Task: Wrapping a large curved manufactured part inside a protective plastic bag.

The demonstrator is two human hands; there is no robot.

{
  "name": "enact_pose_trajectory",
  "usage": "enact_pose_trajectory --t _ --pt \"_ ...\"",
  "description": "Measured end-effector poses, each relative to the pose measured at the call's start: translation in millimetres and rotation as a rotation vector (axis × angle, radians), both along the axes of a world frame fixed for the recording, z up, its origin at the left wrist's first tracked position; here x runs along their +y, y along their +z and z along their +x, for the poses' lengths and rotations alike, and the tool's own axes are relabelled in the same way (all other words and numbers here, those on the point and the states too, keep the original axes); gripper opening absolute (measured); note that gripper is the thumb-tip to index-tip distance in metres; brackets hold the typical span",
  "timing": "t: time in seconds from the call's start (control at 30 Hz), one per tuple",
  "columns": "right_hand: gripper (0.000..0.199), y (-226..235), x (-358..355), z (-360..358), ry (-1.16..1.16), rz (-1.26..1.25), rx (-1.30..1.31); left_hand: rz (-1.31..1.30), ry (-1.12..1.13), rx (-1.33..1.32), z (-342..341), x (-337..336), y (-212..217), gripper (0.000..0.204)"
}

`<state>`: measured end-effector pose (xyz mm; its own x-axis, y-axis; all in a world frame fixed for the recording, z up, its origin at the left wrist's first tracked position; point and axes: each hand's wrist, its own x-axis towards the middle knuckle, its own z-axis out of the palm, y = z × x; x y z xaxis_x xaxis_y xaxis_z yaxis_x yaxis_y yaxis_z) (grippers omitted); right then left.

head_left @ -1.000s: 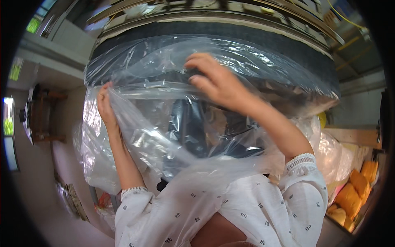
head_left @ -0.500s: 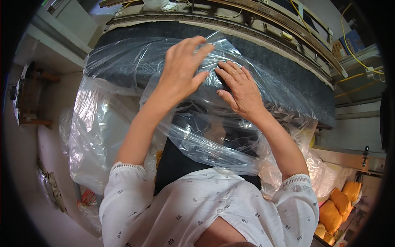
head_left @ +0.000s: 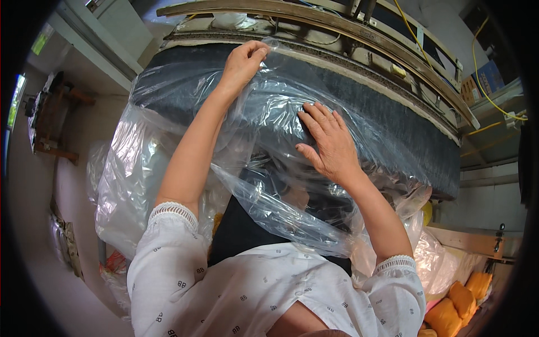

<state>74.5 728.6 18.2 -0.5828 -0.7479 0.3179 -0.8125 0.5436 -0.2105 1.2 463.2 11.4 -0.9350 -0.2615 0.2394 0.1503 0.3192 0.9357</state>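
A large sheet of clear plastic film (head_left: 269, 104) lies over a long, dark-covered work surface (head_left: 387, 92) and hangs down over its near side to my lap. Toward the far edge of that surface, my left hand (head_left: 244, 64) is closed, pinching the film and drawing up a fold. My right hand (head_left: 330, 140) rests flat on the film nearer to me, fingers spread and thumb out to the left. The film is wrinkled and shiny between the two hands.
Behind the dark surface runs a long wooden bar (head_left: 337, 28) with a metal frame and a yellow cable (head_left: 482, 78). More crumpled plastic film (head_left: 132, 168) hangs at the left. Orange bundles (head_left: 457, 303) lie at the lower right. A blue box (head_left: 489, 77) sits far right.
My left hand has moved away from me, slightly left, and closed on the film, lifting a fold. My right hand stays flat on the film, a little lower in view.
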Motion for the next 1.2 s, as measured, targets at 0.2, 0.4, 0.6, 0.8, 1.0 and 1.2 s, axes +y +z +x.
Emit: enact_pose_trajectory --t 0.2,0.4,0.6,0.8,1.0,1.2 --pt "0.059 2.3 -1.8 0.8 0.008 -0.003 -0.013 -0.119 0.116 0.100 -14.2 -3.8 6.1 0.020" --pt "0.058 0.0 5.3 -5.4 -0.023 -0.407 -0.041 -0.001 0.072 0.203 5.6 -0.3 36.2 0.019" --pt "0.056 37.0 -9.7 -19.1 -0.156 -0.502 -0.345 0.095 0.016 0.349 42.0 -7.5 65.6 0.013" --pt "0.015 39.5 31.4 -19.2 -0.083 -0.209 -1.183 -0.370 0.348 0.473 83.9 -40.7 45.3 0.008" --pt "0.010 43.4 97.1 -47.1 -0.293 -0.191 -1.226 -0.407 0.828 0.206 135.7 -145.1 -22.8 0.009" --pt "0.008 52.8 92.3 -43.9 -0.421 -0.166 -1.224 -0.587 0.861 0.061 154.2 -186.0 -28.5 0.014"
